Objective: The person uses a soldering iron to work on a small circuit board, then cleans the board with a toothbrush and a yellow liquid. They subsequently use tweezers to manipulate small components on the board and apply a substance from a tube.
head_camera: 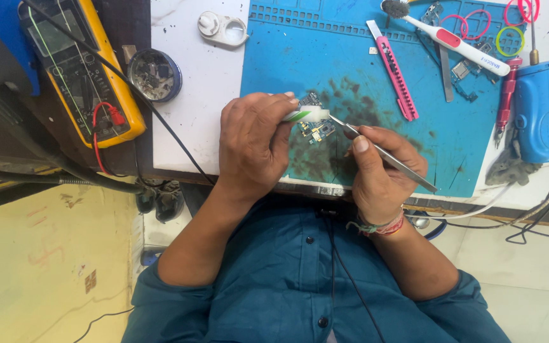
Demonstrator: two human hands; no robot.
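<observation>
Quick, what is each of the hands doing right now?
Left hand: closed around a small white and green tube over a small circuit board.
Right hand: closed on metal tweezers, tips at the board.

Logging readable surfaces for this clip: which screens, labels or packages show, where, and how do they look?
Multimeter: upper left, beside the white table; yellow case, dark face, grey rectangular screen, too glared to read.
Printed label: on the handle of the white and red brush, top right on the blue mat; small dark print.
No packages or signs.
</observation>
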